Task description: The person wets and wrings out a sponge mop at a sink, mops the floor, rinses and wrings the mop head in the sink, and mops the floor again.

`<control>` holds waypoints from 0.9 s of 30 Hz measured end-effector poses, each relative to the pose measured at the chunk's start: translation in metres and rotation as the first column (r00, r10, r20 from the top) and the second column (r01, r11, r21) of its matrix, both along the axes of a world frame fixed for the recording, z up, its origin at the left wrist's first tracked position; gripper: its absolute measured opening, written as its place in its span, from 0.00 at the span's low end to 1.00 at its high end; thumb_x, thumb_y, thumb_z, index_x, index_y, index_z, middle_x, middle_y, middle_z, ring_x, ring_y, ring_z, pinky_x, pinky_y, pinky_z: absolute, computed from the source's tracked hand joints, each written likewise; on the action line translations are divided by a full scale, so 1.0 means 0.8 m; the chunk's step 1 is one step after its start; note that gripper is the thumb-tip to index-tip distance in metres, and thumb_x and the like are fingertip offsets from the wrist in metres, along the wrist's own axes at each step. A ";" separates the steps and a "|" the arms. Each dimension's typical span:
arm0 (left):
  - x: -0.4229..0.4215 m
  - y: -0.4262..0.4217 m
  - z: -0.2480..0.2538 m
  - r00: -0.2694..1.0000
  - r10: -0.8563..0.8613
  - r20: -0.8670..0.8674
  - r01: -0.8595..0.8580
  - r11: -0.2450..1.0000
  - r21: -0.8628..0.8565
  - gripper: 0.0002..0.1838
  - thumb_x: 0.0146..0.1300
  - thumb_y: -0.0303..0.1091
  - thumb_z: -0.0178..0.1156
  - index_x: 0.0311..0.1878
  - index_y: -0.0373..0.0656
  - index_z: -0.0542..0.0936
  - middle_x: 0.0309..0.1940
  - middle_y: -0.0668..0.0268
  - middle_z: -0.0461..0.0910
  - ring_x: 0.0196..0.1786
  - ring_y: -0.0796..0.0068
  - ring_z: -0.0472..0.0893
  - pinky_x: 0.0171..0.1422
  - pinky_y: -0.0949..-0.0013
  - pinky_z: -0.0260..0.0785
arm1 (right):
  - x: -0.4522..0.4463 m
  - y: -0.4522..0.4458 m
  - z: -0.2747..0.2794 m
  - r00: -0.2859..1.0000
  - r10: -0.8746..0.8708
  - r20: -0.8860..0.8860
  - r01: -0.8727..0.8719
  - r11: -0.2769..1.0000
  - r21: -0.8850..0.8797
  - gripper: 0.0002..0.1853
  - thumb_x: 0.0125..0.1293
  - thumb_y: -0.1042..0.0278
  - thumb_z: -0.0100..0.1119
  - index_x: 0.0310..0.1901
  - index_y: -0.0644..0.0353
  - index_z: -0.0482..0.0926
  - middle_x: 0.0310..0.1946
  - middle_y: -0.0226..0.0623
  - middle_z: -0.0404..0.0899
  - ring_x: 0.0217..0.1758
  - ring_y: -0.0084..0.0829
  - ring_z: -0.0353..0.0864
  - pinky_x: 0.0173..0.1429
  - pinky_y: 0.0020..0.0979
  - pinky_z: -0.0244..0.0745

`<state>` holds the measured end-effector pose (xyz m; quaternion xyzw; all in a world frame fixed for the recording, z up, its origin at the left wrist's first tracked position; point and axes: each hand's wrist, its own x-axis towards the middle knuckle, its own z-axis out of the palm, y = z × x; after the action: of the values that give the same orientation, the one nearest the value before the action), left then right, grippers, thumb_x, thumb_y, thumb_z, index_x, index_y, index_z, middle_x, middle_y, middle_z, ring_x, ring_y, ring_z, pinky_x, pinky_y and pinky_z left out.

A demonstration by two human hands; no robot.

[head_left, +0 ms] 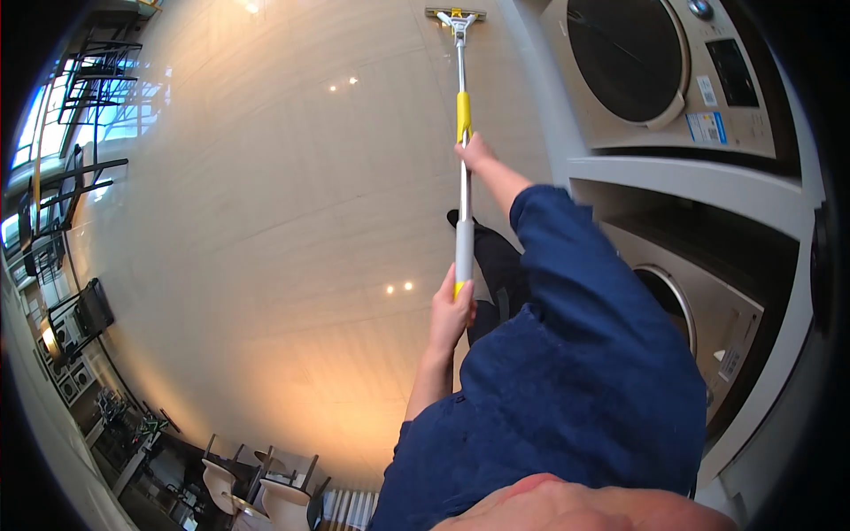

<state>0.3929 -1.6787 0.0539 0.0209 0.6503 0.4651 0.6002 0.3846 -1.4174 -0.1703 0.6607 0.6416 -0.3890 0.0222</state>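
A mop with a silver pole [466, 190] reaches forward over the glossy floor, its flat head [456, 15] resting at the top of the view. Around the pole's near end, at the yellow tip below the grey grip [465, 252], my left hand [450, 311] is closed. Farther up, my right hand [476, 152] grips the pole just below the yellow sleeve [463, 115], with that arm stretched out. Part of a dark shoe [453, 217] shows beside the pole.
On the right, two front-loading machines [708, 84] [699, 310] sit in a pale frame [691, 181]. Black chairs [93, 305] line the left side, and pale-seated chairs [283, 504] stand at the lower left. Beige floor [266, 177] reflects lights.
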 end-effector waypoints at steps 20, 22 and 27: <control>0.158 -0.603 0.174 0.944 0.320 -0.079 -0.322 0.846 -0.424 0.20 0.48 0.27 0.55 0.48 0.40 0.71 0.14 0.74 0.66 0.13 0.88 0.62 0.15 0.85 0.50 | 0.193 -0.641 0.081 0.960 -0.259 -0.102 0.035 0.476 -0.879 0.09 0.50 0.69 0.52 0.31 0.61 0.66 0.18 0.36 0.70 0.17 0.31 0.72 0.20 0.34 0.71; 0.166 -0.525 0.104 0.975 0.185 -0.124 -0.219 0.895 -0.390 0.20 0.49 0.31 0.56 0.48 0.43 0.71 0.13 0.76 0.65 0.14 0.89 0.62 0.15 0.85 0.51 | 0.186 -0.543 0.056 0.943 -0.283 -0.176 0.077 0.698 -0.712 0.07 0.52 0.71 0.50 0.31 0.61 0.65 0.20 0.37 0.68 0.17 0.32 0.71 0.18 0.35 0.70; 0.186 -0.382 0.022 0.968 0.217 -0.125 -0.237 0.955 -0.179 0.21 0.51 0.35 0.56 0.50 0.47 0.70 0.12 0.78 0.62 0.13 0.89 0.59 0.15 0.83 0.51 | 0.162 -0.360 0.011 0.968 -0.250 -0.017 0.200 0.810 -0.551 0.10 0.52 0.67 0.50 0.32 0.62 0.64 0.17 0.35 0.68 0.13 0.34 0.73 0.15 0.36 0.71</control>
<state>0.5414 -1.9844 0.0717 -0.0880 0.7208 0.4641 0.5072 0.5140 -1.7053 -0.1618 0.6801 0.4218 -0.5843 0.1344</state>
